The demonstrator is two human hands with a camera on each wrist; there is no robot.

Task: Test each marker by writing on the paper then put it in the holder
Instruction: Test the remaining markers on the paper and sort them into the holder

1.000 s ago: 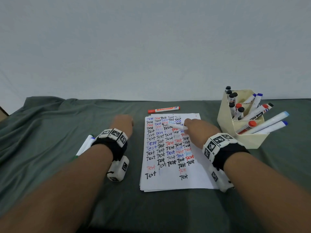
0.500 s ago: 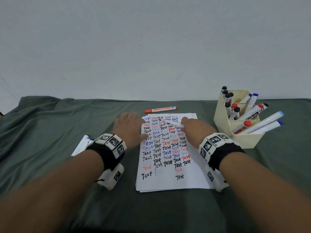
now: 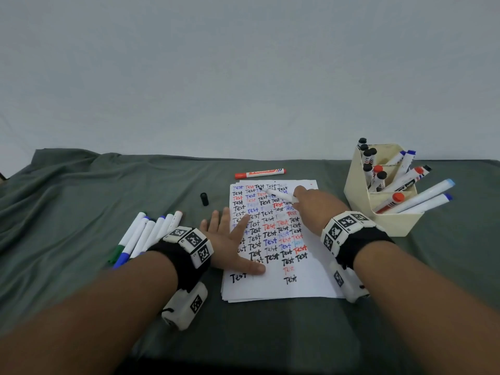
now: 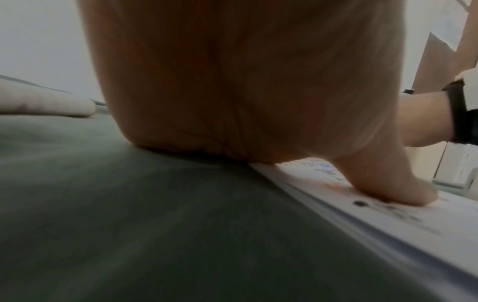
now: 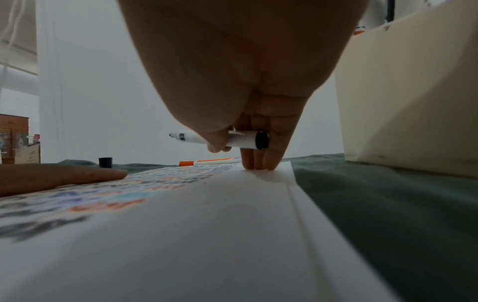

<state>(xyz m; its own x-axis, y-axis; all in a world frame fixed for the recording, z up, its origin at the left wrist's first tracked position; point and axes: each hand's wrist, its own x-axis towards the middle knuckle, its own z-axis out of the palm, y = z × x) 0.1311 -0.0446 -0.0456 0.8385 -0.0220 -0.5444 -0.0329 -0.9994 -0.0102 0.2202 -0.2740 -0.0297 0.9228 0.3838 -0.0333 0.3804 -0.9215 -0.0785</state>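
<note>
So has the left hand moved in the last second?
Yes. The left hand was a fist on the cloth beside the paper; it has slid right and opened, its fingers now lying flat over the sheet's left edge.

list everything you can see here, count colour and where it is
paper: one stack, white, covered in black, red and blue "Test" words, centre of the cloth
held marker: one, white, uncapped, over the paper's top rows
black cap: one, on the cloth left of the paper
red marker: one, capped, lying beyond the paper
loose markers: about six, white with blue or green ends, on the cloth at the left
holder: one, cream, right of the paper, full of markers with black, red and blue caps
cloth: one, grey-green, under everything
left hand: flat, fingers spread, pressing the paper's left edge
right hand: grips the held marker
</note>
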